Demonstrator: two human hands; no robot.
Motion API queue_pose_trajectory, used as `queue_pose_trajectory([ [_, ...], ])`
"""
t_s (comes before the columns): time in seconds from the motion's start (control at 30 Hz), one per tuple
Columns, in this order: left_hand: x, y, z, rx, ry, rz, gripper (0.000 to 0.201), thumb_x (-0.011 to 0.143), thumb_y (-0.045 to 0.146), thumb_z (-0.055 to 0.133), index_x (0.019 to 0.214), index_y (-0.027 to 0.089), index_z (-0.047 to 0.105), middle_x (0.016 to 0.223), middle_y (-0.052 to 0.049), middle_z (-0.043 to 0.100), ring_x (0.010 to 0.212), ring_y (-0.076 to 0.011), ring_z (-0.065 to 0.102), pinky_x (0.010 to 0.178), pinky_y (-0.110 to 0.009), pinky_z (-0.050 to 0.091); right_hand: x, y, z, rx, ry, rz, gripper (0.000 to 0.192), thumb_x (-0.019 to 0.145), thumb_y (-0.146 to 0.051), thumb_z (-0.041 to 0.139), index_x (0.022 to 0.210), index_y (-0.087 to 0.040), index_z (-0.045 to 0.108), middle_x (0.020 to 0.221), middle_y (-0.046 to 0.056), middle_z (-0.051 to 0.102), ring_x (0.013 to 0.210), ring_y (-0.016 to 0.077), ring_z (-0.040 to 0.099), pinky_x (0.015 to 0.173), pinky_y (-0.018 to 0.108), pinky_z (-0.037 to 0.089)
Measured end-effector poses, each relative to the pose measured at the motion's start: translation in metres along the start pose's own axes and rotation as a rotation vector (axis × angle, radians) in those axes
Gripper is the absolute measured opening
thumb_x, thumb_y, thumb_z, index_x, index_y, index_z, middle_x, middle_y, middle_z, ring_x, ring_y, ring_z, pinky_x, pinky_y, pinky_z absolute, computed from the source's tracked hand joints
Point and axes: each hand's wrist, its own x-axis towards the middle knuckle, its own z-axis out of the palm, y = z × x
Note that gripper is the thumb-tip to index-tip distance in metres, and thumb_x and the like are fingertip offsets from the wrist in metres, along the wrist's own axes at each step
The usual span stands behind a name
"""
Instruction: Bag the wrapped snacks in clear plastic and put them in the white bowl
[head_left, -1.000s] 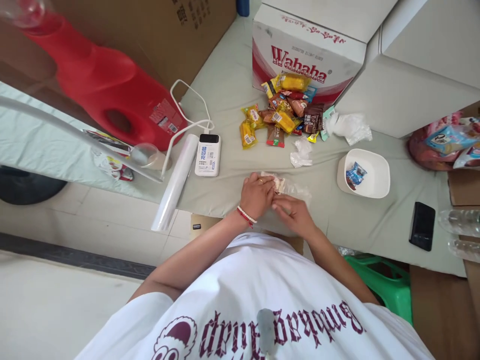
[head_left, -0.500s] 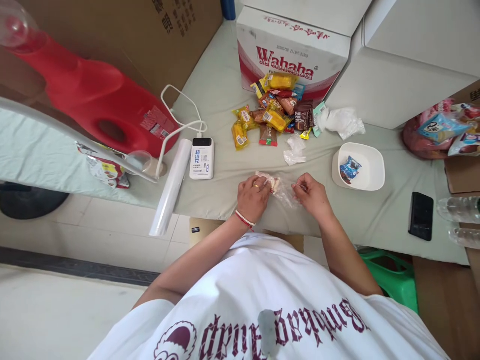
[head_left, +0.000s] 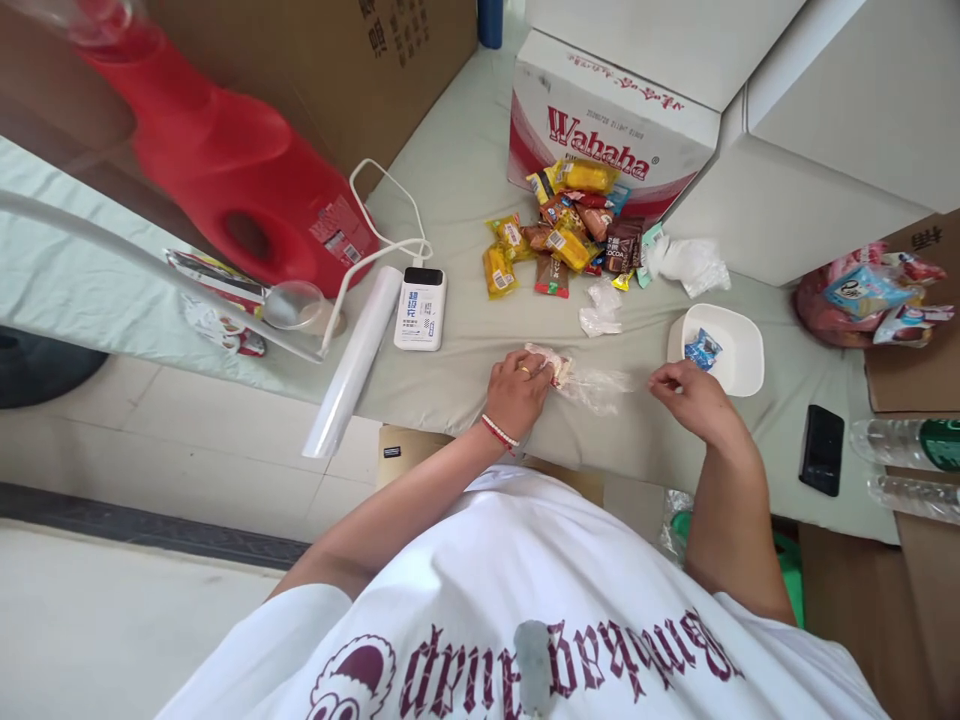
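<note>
The left hand (head_left: 517, 393) is pinching a clear bag (head_left: 592, 383) with a snack inside, lying on the table (head_left: 465, 340). The right hand (head_left: 686, 390), fingers curled together, is perhaps gripping something tiny beside the white bowl (head_left: 739, 365) holding a blue packet (head_left: 703, 349).

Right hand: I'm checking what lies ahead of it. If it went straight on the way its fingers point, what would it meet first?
Probably the white bowl. The right hand sits just short of its near rim, though depth is hard to judge.
</note>
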Motion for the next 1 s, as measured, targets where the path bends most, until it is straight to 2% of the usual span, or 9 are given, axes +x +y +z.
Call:
queue_pose_trajectory([
  [0.1, 0.000, -0.001, 0.001, -0.015, 0.006, 0.006, 0.026, 0.102, 0.029, 0.055, 0.120, 0.029, 0.074, 0.129, -0.008, 0.073, 0.124, -0.0293, 0.056, 0.087, -0.044, 0.043, -0.018, -0.003, 0.006, 0.055, 0.142, 0.101, 0.039, 0.090, -0.054, 0.058, 0.081, -0.020, 0.074, 0.076, 0.006, 0.067, 0.067, 0.0198, 0.057, 0.066, 0.033, 0.042],
  [0.17, 0.000, -0.001, 0.002, -0.017, 0.012, 0.006, 0.025, 0.101, 0.028, 0.056, 0.119, 0.028, 0.074, 0.128, -0.008, 0.073, 0.124, -0.0298, 0.056, 0.087, -0.044, 0.044, -0.024, -0.019, 0.026, 0.155, 0.046, 0.093, 0.049, 0.091, -0.064, 0.056, 0.084, -0.020, 0.076, 0.077, 0.006, 0.070, 0.067, 0.0193, 0.058, 0.067, 0.032, 0.043],
  [0.27, 0.000, -0.001, 0.002, -0.021, 0.028, 0.010, 0.026, 0.102, 0.028, 0.055, 0.120, 0.027, 0.074, 0.127, -0.010, 0.073, 0.123, -0.0295, 0.056, 0.087, -0.044, 0.044, -0.020, -0.041, 0.066, 0.299, -0.089, 0.083, 0.052, 0.078, -0.068, 0.072, 0.100, -0.022, 0.078, 0.092, 0.006, 0.074, 0.066, 0.0167, 0.056, 0.067, 0.032, 0.044],
  [0.33, -0.001, -0.001, 0.003, -0.021, 0.034, 0.015, 0.027, 0.103, 0.028, 0.054, 0.121, 0.027, 0.073, 0.127, -0.010, 0.073, 0.123, -0.0292, 0.057, 0.087, -0.044, 0.044, -0.013, -0.043, 0.086, 0.463, -0.134, 0.127, 0.057, 0.068, -0.066, 0.079, 0.103, -0.021, 0.077, 0.086, 0.004, 0.072, 0.064, 0.0153, 0.053, 0.065, 0.030, 0.042],
  [0.4, -0.001, -0.001, 0.003, -0.018, 0.033, 0.016, 0.027, 0.102, 0.028, 0.054, 0.121, 0.027, 0.073, 0.127, -0.010, 0.073, 0.123, -0.0294, 0.057, 0.087, -0.044, 0.043, -0.009, -0.036, 0.095, 0.653, -0.157, 0.189, 0.053, 0.064, -0.065, 0.082, 0.093, -0.020, 0.076, 0.074, 0.001, 0.067, 0.064, 0.0142, 0.050, 0.062, 0.029, 0.039],
  [0.6, -0.002, 0.000, 0.005, -0.026, 0.014, 0.016, 0.027, 0.103, 0.031, 0.052, 0.119, 0.028, 0.074, 0.126, -0.010, 0.073, 0.125, -0.0297, 0.055, 0.089, -0.045, 0.043, -0.022, -0.002, 0.074, 0.823, -0.109, 0.332, 0.051, 0.058, -0.061, 0.089, 0.079, -0.018, 0.071, 0.063, -0.005, 0.053, 0.056, 0.0079, 0.034, 0.052, 0.025, 0.024],
  [0.83, -0.001, 0.001, 0.006, -0.023, 0.018, 0.009, 0.027, 0.103, 0.030, 0.051, 0.119, 0.029, 0.073, 0.126, -0.010, 0.073, 0.125, -0.0293, 0.056, 0.089, -0.044, 0.041, -0.020, 0.007, 0.055, 0.722, -0.009, 0.331, 0.051, 0.068, -0.067, 0.079, 0.081, -0.019, 0.067, 0.066, -0.005, 0.055, 0.054, 0.0084, 0.034, 0.051, 0.024, 0.026],
  [0.9, -0.001, 0.001, 0.007, -0.018, 0.019, 0.019, 0.028, 0.104, 0.029, 0.051, 0.120, 0.028, 0.073, 0.126, -0.010, 0.073, 0.125, -0.0290, 0.056, 0.090, -0.044, 0.040, -0.015, -0.005, 0.060, 0.711, -0.071, 0.310, 0.052, 0.073, -0.067, 0.075, 0.094, -0.019, 0.069, 0.076, -0.002, 0.064, 0.059, 0.0100, 0.043, 0.054, 0.024, 0.031],
  [1.0, -0.002, 0.001, 0.007, -0.003, 0.028, 0.029, 0.027, 0.104, 0.030, 0.051, 0.121, 0.028, 0.072, 0.126, -0.010, 0.073, 0.126, -0.0289, 0.056, 0.090, -0.043, 0.039, -0.009, -0.027, 0.074, 0.799, -0.258, 0.318, 0.067, 0.065, -0.058, 0.084, 0.117, -0.020, 0.066, 0.077, -0.002, 0.068, 0.066, 0.0122, 0.052, 0.060, 0.024, 0.037],
])
